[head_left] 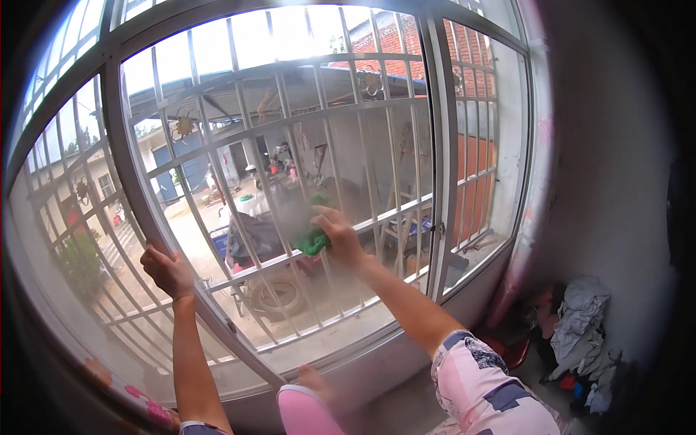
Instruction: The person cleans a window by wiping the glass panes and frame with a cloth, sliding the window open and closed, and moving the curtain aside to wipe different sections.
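My right hand [339,239] is closed on a green cloth [312,241], which it holds against the large sliding window pane [362,159]. The cloth is bunched, and part of it pokes out above the fingers. The glass around it looks hazy and smeared. My left hand [168,272] is wrapped round the upright window frame [139,196] at the left of that pane. Its fingertips are partly hidden by the hand itself.
White metal bars [326,116] stand beyond the glass, with a yard and a tyre [279,297] outside. A pink-covered leg [308,412] shows at the lower edge. Crumpled clothes [580,319] lie low at the right, beside a pale wall [616,181].
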Demonstrator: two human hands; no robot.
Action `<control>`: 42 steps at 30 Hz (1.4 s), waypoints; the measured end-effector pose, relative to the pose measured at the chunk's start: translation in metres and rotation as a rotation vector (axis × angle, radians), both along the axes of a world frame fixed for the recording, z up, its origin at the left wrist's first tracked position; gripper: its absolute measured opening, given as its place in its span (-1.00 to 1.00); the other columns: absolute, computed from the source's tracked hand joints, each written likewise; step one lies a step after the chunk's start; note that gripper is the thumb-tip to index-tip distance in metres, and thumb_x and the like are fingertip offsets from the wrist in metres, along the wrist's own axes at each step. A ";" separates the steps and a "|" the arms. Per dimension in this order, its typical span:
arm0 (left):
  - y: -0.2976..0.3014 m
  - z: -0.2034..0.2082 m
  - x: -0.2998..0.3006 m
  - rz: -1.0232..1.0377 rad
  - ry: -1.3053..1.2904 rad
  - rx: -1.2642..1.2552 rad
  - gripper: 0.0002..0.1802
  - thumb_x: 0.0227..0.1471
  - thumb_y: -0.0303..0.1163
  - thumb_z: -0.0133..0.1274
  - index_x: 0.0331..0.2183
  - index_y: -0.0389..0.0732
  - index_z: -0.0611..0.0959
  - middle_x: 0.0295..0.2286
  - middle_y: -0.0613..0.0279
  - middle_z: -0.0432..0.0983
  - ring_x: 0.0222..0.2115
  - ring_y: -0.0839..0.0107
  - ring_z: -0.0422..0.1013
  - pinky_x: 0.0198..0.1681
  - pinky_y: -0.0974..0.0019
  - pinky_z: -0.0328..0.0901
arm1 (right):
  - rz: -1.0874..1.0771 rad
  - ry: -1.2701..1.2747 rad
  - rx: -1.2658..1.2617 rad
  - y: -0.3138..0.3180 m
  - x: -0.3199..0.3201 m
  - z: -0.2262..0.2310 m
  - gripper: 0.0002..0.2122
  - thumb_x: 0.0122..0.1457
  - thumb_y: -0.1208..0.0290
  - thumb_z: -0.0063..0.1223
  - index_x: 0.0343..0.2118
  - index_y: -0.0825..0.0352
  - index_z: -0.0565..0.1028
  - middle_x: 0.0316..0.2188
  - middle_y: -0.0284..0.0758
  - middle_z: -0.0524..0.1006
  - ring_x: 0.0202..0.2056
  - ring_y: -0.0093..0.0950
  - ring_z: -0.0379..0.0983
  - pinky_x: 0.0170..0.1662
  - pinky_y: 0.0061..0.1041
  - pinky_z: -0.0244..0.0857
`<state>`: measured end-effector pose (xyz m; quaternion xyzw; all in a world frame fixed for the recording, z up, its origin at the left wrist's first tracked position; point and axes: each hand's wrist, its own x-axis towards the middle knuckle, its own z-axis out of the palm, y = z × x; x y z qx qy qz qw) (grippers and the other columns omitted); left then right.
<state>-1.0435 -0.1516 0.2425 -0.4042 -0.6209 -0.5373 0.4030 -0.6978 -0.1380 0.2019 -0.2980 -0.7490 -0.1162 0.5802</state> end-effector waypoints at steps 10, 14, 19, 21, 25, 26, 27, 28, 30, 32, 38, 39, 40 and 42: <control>0.009 0.011 0.004 0.058 -0.082 -0.170 -0.37 -0.18 -0.35 0.11 -0.05 -0.23 0.24 -0.22 -0.17 0.28 -0.22 -0.04 0.29 -0.18 0.05 0.25 | -0.626 0.979 -0.904 -0.297 0.179 -0.425 -0.64 -0.24 0.84 -0.03 -0.33 0.30 0.40 -0.43 -0.36 0.45 -0.36 -0.50 0.37 -0.27 -0.53 0.29; 0.015 0.006 -0.019 0.087 0.031 -0.147 -0.36 -0.18 -0.31 0.12 -0.04 -0.24 0.25 -0.24 -0.18 0.30 -0.23 -0.04 0.30 -0.19 0.06 0.26 | -1.086 1.049 -1.147 -0.451 0.210 -0.470 -0.62 -0.30 0.72 0.11 -0.32 0.26 0.41 -0.38 -0.18 0.50 -0.29 -0.23 0.42 -0.20 -0.38 0.27; 0.020 0.008 -0.022 0.138 0.026 -0.191 -0.37 -0.16 -0.24 0.13 -0.06 -0.25 0.28 -0.26 -0.19 0.32 -0.22 -0.05 0.31 -0.19 0.06 0.27 | -1.182 1.329 -1.167 -0.528 0.223 -0.483 -0.65 -0.30 0.72 0.06 -0.33 0.31 0.42 -0.38 -0.19 0.49 -0.29 -0.25 0.42 -0.20 -0.39 0.28; 0.016 0.010 -0.028 0.155 -0.021 -0.202 -0.39 -0.16 -0.21 0.14 -0.10 -0.25 0.28 -0.25 -0.20 0.31 -0.22 -0.07 0.31 -0.22 0.02 0.29 | -1.078 1.412 -1.147 -0.514 0.224 -0.467 -0.64 -0.31 0.72 0.05 -0.32 0.34 0.42 -0.36 -0.19 0.48 -0.28 -0.29 0.41 -0.20 -0.42 0.27; 0.006 0.019 -0.001 0.135 0.047 -0.203 -0.35 -0.19 -0.17 0.17 -0.14 -0.31 0.29 -0.25 -0.21 0.30 -0.22 -0.07 0.31 -0.25 0.00 0.31 | -0.820 1.253 -1.132 -0.472 0.219 -0.474 -0.63 -0.31 0.69 0.06 -0.30 0.37 0.40 -0.36 -0.21 0.45 -0.29 -0.31 0.37 -0.18 -0.47 0.23; 0.000 0.024 0.013 0.075 0.126 -0.216 -0.35 -0.22 -0.19 0.20 -0.15 -0.33 0.31 -0.25 -0.20 0.31 -0.20 -0.02 0.30 -0.22 0.04 0.31 | -0.775 1.214 -1.189 -0.464 0.217 -0.475 -0.63 -0.31 0.69 0.06 -0.30 0.37 0.40 -0.36 -0.21 0.45 -0.29 -0.31 0.37 -0.18 -0.47 0.23; -0.011 0.028 0.025 0.027 0.044 -0.287 -0.36 -0.24 -0.20 0.23 -0.17 -0.33 0.34 -0.26 -0.20 0.33 -0.18 0.01 0.29 -0.19 0.09 0.30 | -0.695 1.150 -1.199 -0.448 0.211 -0.466 -0.64 -0.30 0.68 0.04 -0.30 0.37 0.40 -0.36 -0.22 0.45 -0.29 -0.31 0.36 -0.17 -0.48 0.22; -0.010 0.024 0.021 0.073 0.091 -0.228 -0.29 -0.26 -0.19 0.26 -0.14 -0.35 0.31 -0.24 -0.19 0.30 -0.17 0.00 0.28 -0.17 0.12 0.29 | -0.609 1.102 -1.192 -0.431 0.203 -0.456 -0.64 -0.29 0.68 0.03 -0.30 0.37 0.40 -0.35 -0.22 0.45 -0.29 -0.32 0.36 -0.16 -0.48 0.21; -0.011 0.016 0.013 0.075 0.064 -0.206 -0.22 -0.26 -0.15 0.26 -0.10 -0.36 0.26 -0.21 -0.17 0.25 -0.17 -0.01 0.28 -0.18 0.13 0.30 | -0.502 1.091 -1.221 -0.407 0.187 -0.446 -0.65 -0.28 0.67 0.01 -0.29 0.37 0.40 -0.36 -0.22 0.45 -0.29 -0.33 0.36 -0.15 -0.49 0.21; -0.016 0.013 0.002 0.075 0.097 -0.224 -0.19 -0.25 -0.14 0.26 -0.07 -0.36 0.23 -0.19 -0.15 0.21 -0.17 -0.01 0.28 -0.18 0.13 0.30 | -0.477 0.958 -1.157 -0.392 0.176 -0.447 -0.64 -0.29 0.67 0.01 -0.29 0.38 0.40 -0.36 -0.23 0.45 -0.29 -0.33 0.36 -0.15 -0.49 0.21; -0.005 0.022 0.006 0.083 -0.080 -0.300 -0.14 -0.32 -0.09 0.28 -0.12 -0.39 0.22 -0.20 -0.20 0.21 -0.21 -0.06 0.31 -0.22 0.06 0.32 | -0.468 0.988 -1.303 -0.416 0.164 -0.467 -0.63 -0.30 0.66 0.02 -0.28 0.39 0.41 -0.37 -0.23 0.46 -0.29 -0.33 0.38 -0.14 -0.48 0.22; -0.001 0.022 0.007 0.076 -0.115 -0.340 -0.13 -0.30 -0.08 0.25 -0.10 -0.40 0.18 -0.20 -0.19 0.20 -0.21 -0.05 0.31 -0.22 0.06 0.32 | -0.510 0.983 -1.335 -0.425 0.164 -0.469 -0.62 -0.30 0.66 0.02 -0.28 0.38 0.42 -0.36 -0.24 0.46 -0.29 -0.34 0.38 -0.15 -0.48 0.23; -0.002 0.025 0.005 0.072 -0.149 -0.378 -0.12 -0.28 -0.07 0.22 -0.09 -0.41 0.15 -0.19 -0.19 0.19 -0.20 -0.04 0.31 -0.22 0.07 0.32 | -0.548 0.977 -1.367 -0.435 0.166 -0.471 -0.62 -0.30 0.66 0.02 -0.27 0.38 0.42 -0.36 -0.24 0.47 -0.30 -0.35 0.39 -0.16 -0.48 0.24; 0.005 0.033 0.001 0.070 -0.219 -0.453 -0.04 -0.23 -0.04 0.14 -0.03 -0.48 0.02 -0.12 -0.28 0.13 -0.16 -0.04 0.28 -0.16 0.10 0.30 | -0.595 0.928 -1.351 -0.455 0.169 -0.478 -0.60 -0.29 0.66 0.03 -0.25 0.35 0.43 -0.35 -0.25 0.47 -0.30 -0.35 0.39 -0.17 -0.48 0.25</control>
